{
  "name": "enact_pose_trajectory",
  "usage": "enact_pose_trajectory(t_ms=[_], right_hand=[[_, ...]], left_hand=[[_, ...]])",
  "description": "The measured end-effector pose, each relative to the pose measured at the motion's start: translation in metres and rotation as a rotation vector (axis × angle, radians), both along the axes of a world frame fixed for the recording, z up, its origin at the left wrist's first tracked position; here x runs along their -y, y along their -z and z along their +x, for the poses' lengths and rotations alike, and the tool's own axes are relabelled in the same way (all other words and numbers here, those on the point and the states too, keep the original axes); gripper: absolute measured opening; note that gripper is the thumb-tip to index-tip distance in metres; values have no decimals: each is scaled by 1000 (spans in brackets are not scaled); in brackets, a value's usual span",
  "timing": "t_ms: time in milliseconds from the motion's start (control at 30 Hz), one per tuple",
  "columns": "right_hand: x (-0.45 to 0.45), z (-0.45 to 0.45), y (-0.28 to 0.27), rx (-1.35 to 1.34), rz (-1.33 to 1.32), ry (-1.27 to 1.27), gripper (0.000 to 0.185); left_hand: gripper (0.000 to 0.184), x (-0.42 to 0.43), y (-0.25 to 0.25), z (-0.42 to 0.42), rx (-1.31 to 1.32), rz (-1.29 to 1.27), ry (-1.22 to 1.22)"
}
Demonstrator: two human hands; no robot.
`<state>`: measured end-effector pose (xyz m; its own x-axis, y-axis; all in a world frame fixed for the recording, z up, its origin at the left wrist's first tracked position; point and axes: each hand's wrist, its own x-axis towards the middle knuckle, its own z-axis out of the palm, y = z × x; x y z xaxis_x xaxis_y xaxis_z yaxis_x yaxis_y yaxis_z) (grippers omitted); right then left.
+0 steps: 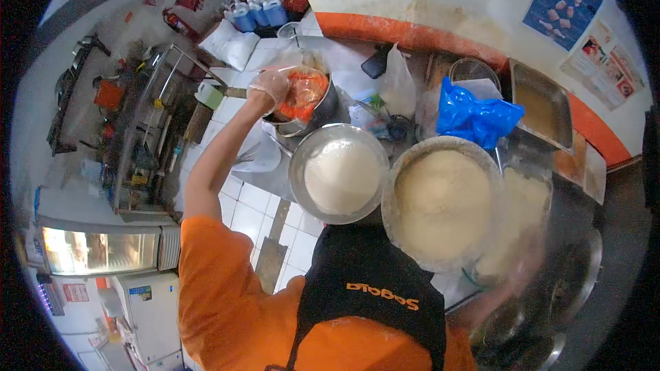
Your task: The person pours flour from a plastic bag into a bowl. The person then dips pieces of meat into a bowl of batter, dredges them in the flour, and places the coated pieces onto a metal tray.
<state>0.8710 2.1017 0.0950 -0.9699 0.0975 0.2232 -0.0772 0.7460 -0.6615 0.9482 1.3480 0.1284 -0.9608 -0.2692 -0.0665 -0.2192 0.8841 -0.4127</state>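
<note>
White-tiled floor shows below one table, which bears one pot, one bowl of white batter and one basin of pale flour, side by side. One left hand, gloved, is at the pot's rim by the orange contents; whether its fingers grip anything, I cannot tell. One right hand, blurred, is right of the basin, its grip unreadable. One blue bag lies behind the basin
</note>
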Motion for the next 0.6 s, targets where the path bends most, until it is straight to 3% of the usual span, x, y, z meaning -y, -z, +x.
enact_pose_trajectory(t_ms=[33, 100, 167, 300, 367, 400, 433, 467, 500, 533, 600], right_hand=[[6, 2, -8, -16, 108, 37, 37], [13, 5, -17, 1, 52, 29, 36], [15, 5, -16, 18, -13, 30, 34], [34, 8, -28, -3, -59, 11, 31], [36, -3, -13, -24, -67, -33, 30], [27, -21, 27, 121, -379, -10, 29], [44, -22, 22, 268, -693, 21, 28], [62, -19, 17, 312, -656, -13, 28], [124, -9, -24, 353, -618, -42, 28], [158, -4, -28, 244, -653, -211, 27], [222, 15, -69, 376, -572, -412, 35]], left_hand=[[22, 3, 4, 2, -77, 19, 58], [22, 0, 0, 4, -157, 37, 114], [18, -18, -35, 1, 5, 170, -1], [17, -15, -66, 14, -144, 96, -74], [33, 4, -53, 25, -697, 1083, -36], [34, -1, -58, 28, -752, 1276, 24], [34, -20, -65, 29, -745, 1278, 21], [32, -47, -68, 30, -826, 1429, -25], [30, -80, -74, 31, -903, 1584, -70], [28, -114, -87, 37, -815, 1434, -190], [28, -152, -62, 32, -835, 815, 390]])
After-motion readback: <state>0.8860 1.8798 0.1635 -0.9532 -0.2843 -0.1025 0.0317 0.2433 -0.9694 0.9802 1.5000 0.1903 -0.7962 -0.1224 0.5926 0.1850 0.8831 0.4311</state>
